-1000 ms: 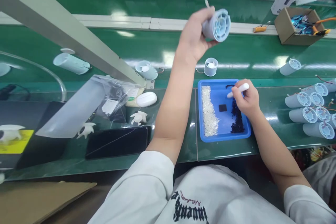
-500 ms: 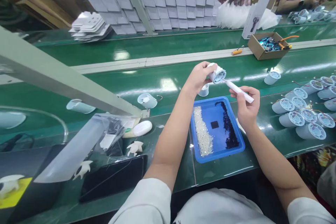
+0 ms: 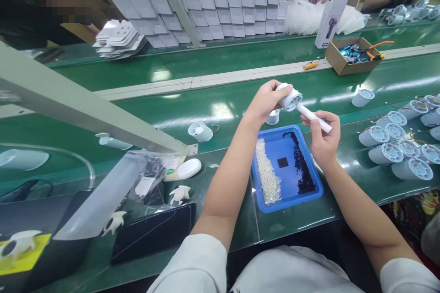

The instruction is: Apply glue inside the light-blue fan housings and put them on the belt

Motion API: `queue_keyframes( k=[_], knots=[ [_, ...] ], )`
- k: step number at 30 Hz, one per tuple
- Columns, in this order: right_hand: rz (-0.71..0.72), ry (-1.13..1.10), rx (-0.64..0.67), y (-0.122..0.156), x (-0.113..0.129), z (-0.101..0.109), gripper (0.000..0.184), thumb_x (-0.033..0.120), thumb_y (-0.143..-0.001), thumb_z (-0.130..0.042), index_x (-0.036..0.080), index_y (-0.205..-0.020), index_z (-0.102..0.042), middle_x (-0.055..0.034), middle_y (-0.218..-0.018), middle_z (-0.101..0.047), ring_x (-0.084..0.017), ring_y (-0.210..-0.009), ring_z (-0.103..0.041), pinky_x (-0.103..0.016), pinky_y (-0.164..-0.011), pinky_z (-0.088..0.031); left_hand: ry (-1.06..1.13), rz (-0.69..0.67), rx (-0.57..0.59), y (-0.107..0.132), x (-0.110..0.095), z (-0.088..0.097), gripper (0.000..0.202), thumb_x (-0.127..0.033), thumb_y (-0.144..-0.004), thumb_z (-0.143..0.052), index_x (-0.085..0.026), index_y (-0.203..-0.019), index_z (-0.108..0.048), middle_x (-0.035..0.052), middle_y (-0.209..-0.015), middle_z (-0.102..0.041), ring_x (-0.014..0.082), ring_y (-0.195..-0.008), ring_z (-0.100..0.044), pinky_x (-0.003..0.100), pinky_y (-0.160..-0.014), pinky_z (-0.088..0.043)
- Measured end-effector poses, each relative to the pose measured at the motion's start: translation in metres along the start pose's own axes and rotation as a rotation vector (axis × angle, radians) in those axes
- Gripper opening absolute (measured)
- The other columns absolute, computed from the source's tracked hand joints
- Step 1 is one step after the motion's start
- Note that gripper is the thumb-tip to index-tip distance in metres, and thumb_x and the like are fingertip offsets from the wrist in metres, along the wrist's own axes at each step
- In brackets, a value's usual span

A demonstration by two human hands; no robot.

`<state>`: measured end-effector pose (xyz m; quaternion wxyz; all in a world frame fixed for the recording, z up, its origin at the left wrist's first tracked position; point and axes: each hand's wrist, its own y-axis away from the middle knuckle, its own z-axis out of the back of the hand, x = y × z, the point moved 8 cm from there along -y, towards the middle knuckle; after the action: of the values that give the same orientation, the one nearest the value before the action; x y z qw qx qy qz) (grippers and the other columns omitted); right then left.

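Note:
My left hand (image 3: pixel 266 100) is closed around a white cylindrical housing (image 3: pixel 290 98), tilted so that its spoked end faces right. In my right hand (image 3: pixel 323 137) is a slim white pen-shaped tool (image 3: pixel 314 117), pinched between thumb and fingers. The tool's tip meets the spoked end of the housing; the exact contact point is too small to make out. Below both hands lies a blue tray (image 3: pixel 292 205) with clear granules (image 3: pixel 268 178) on the left, black small pieces (image 3: pixel 302 169) on the right and a black square (image 3: pixel 283 162) between them. Another white housing (image 3: pixel 273 117) stands just behind the tray.
Several white housings with wires (image 3: pixel 388 152) stand at the right. A cardboard box (image 3: pixel 343 62) of blue parts sits on the far belt side. A metal post (image 3: pixel 103 105) slants across the left, near a dark tablet (image 3: pixel 153 233). Other people work across the line.
The held housing has turned and shifted slightly right, and the tool's tip is now closer against its end. The whole view has shifted a little. A person has come into view at upper left.

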<state>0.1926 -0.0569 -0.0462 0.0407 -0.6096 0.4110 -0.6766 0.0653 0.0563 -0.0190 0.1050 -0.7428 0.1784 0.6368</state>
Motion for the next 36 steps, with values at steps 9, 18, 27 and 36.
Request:
queue_keyframes(
  k=[9,18,27,36],
  knots=[
    [-0.183,0.306,0.278,0.011,-0.005,-0.017,0.027,0.044,-0.091,-0.054,0.02,-0.097,-0.065,0.0052,-0.056,-0.048,-0.01,-0.047,-0.042,-0.025,-0.045,-0.037,0.128,-0.228,-0.402,0.008,-0.002,-0.003,0.04,-0.02,-0.091,-0.053,-0.018,-0.061,-0.026,-0.0054,-0.056,-0.029,0.0048,-0.052,-0.04,0.018,-0.055,-0.038],
    [-0.278,0.06,0.225,0.027,-0.014,-0.017,0.047,0.061,-0.092,-0.046,0.02,-0.101,-0.066,0.0069,-0.051,-0.034,-0.01,-0.044,-0.034,-0.026,-0.043,-0.031,0.205,-0.238,-0.4,0.017,0.003,-0.013,0.036,-0.033,-0.095,-0.044,-0.019,-0.064,-0.033,-0.0029,-0.06,-0.034,0.008,-0.061,-0.049,0.022,-0.062,-0.047],
    [-0.287,-0.107,0.212,0.021,-0.009,-0.02,0.044,0.059,-0.092,-0.05,0.02,-0.106,-0.063,0.0098,-0.049,-0.029,-0.008,-0.04,-0.027,-0.024,-0.039,-0.026,0.02,-0.335,-0.32,0.027,-0.015,-0.028,0.03,-0.031,-0.094,-0.052,-0.02,-0.07,-0.039,-0.0003,-0.075,-0.048,0.011,-0.082,-0.054,0.023,-0.077,-0.048],
    [-0.281,0.266,0.275,-0.006,-0.019,-0.006,0.025,0.039,-0.094,-0.046,0.022,-0.094,-0.063,0.0061,-0.056,-0.041,-0.01,-0.048,-0.039,-0.025,-0.048,-0.032,-0.603,-0.185,-0.367,-0.001,-0.016,0.05,0.042,-0.041,-0.075,-0.074,-0.024,-0.094,-0.041,0.0027,-0.092,-0.055,0.0211,-0.094,-0.06,0.037,-0.088,-0.048]
  ],
)
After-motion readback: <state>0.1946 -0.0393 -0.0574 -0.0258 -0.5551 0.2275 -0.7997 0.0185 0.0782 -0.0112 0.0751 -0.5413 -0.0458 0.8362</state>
